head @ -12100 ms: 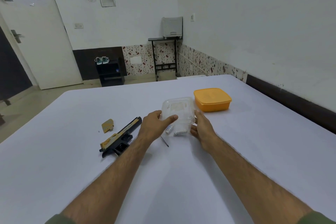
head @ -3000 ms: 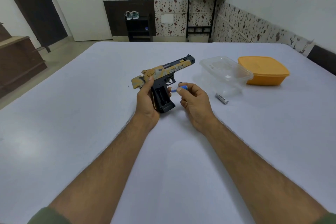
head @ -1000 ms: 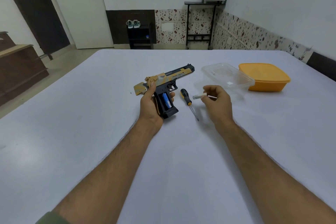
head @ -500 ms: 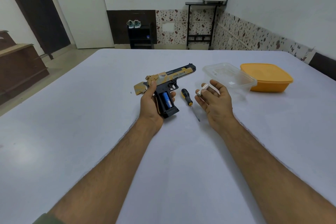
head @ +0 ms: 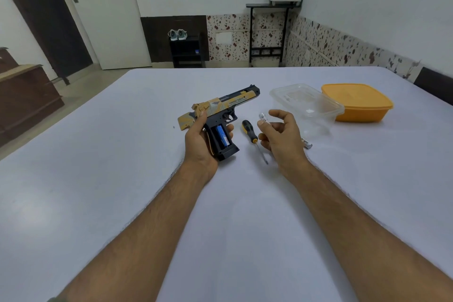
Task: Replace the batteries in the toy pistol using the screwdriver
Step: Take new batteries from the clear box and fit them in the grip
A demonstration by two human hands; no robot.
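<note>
Fingers (head: 229, 129) of the left hand (head: 199, 141) are curled round the grip of the toy pistol (head: 220, 115), which is held just above the white table (head: 122, 179) with its barrel pointed away and to the right. Its grip compartment is seen open toward the camera, and a blue battery (head: 221, 135) is seated inside it. A silver battery (head: 263, 117) is pinched by the right hand (head: 279, 135) between thumb and forefinger, just right of the pistol, while the other fingers are loosely bent. Between the pistol and the right hand, the screwdriver (head: 252, 137) is laid flat on the table, its black and yellow handle turned away and its tip toward the person. A second silver battery (head: 306, 142) is partly hidden behind the right hand, resting on the table. Further right of the pistol, a clear plastic container (head: 306, 103) is set on the table, with an orange container (head: 355, 102) just beside it on its far right. Left of the pistol, a small dark speck (head: 174, 127) is seen on the table; what it is cannot be told.
</note>
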